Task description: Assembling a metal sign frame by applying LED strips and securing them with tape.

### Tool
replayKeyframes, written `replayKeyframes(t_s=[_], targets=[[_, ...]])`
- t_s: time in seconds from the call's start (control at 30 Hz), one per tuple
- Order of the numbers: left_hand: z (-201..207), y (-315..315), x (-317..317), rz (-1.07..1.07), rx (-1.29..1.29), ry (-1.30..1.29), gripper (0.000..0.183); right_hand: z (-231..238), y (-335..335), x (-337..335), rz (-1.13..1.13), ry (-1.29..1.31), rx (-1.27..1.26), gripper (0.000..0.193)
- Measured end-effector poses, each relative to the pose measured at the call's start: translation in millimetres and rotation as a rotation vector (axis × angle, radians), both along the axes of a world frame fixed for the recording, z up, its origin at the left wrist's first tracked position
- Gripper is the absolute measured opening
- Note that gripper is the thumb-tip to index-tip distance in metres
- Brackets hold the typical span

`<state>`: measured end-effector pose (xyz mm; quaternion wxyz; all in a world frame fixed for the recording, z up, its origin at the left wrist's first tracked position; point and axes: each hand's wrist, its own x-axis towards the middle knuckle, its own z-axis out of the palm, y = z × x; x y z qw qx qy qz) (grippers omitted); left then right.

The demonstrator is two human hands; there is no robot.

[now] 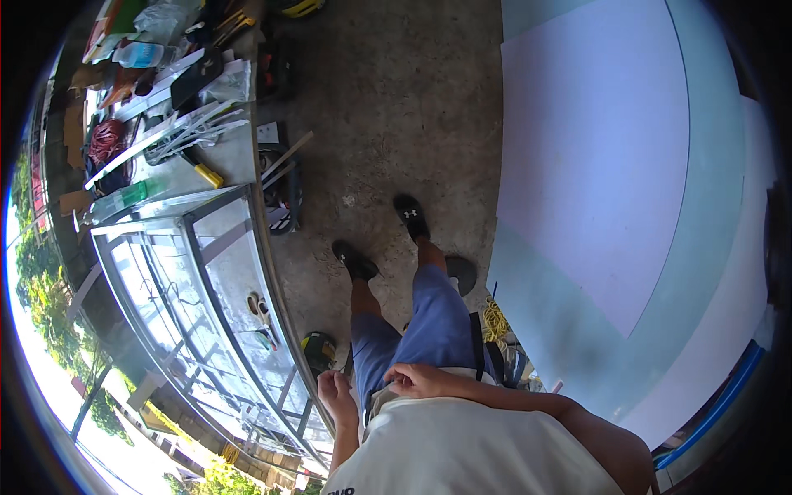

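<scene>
My left hand (337, 398) is held at waist height beside the bench edge, its fingers curled in; whether anything is inside them is hidden. In front of my waist, my right hand (415, 380) has its fingers bent and drawn together close to the hem of my cream shirt (478, 437). I cannot make out anything in it. Nearest to my left hand is a metal-framed glass case (194, 264) on the bench. Scissors (256, 305) with dark handles and a small tool with teal handles (266, 338) show at the case, near its right side.
Farther along the bench lie metal strips (177, 136), a yellow-handled tool (208, 175), a green bottle (132, 195) and a clear bottle (147, 55). Large pale sheets (594, 165) stretch along my right. Yellow rope (495, 320) and a green-and-black object (318, 348) are near my legs.
</scene>
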<state>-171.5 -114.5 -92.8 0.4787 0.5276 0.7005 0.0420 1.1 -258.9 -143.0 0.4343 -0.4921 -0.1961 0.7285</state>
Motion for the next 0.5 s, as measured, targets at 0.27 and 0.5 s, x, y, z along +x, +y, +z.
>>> replayKeyframes(t_s=[0.27,0.5], targets=[[70,2,45,0.079,0.015,-0.277,0.004,54,63,63,0.095,-0.138,0.141,0.032],[117,11,56,0.014,0.188,-0.241,0.013,108,121,71,0.075,0.031,0.184,0.014]])
